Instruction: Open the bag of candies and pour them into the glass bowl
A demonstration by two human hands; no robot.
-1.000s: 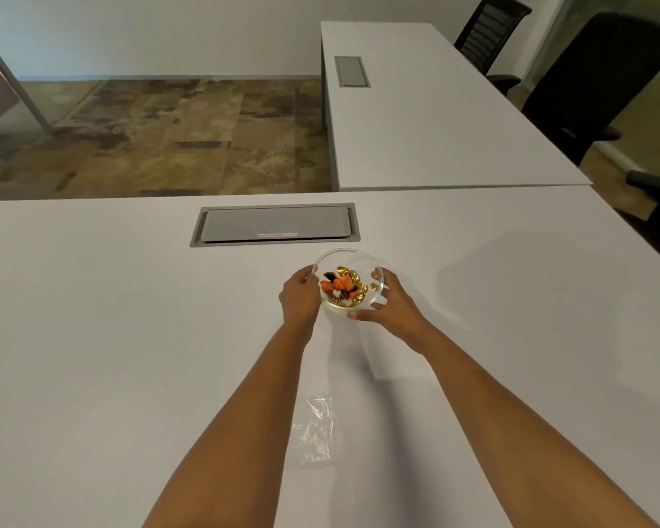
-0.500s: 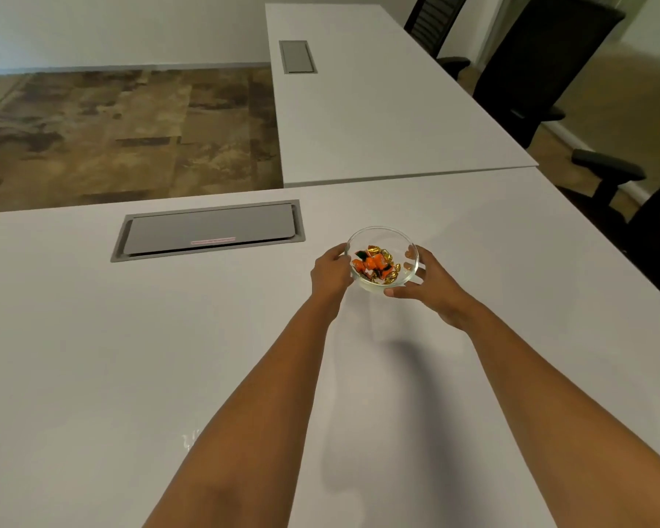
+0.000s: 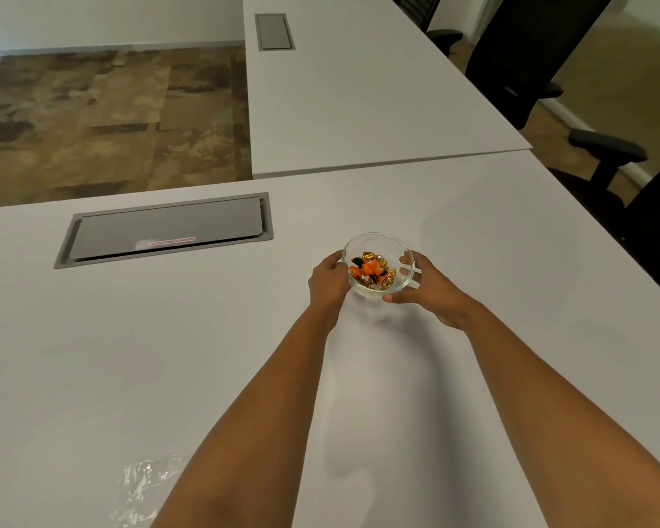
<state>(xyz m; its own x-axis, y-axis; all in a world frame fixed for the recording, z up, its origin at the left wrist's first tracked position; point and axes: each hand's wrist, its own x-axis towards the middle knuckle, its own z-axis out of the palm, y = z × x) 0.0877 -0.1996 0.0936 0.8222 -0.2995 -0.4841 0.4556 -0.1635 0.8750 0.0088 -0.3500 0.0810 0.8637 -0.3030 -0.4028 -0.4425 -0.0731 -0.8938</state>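
Observation:
A small glass bowl (image 3: 378, 238) sits between both my hands over the white table (image 3: 130, 356). Inside it lie several wrapped candies (image 3: 372, 274), orange, gold and dark. My left hand (image 3: 326, 280) grips the bowl's left side. My right hand (image 3: 425, 289) wraps its right side, thumb under the near rim and fingers showing through the glass. The clear plastic bag (image 3: 142, 485) lies flat and crumpled on the table near the bottom edge, left of my left forearm, which partly hides it.
A grey cable hatch (image 3: 164, 230) is set into the table left of the bowl. A second white table (image 3: 359, 89) butts on behind. Black office chairs (image 3: 526, 62) stand along the right side, one armrest (image 3: 606, 150) close to the table edge.
The bowl, held in both hands, has shifted right of the cable hatch over the last second. The view swung, and the bag reappeared at the bottom left.

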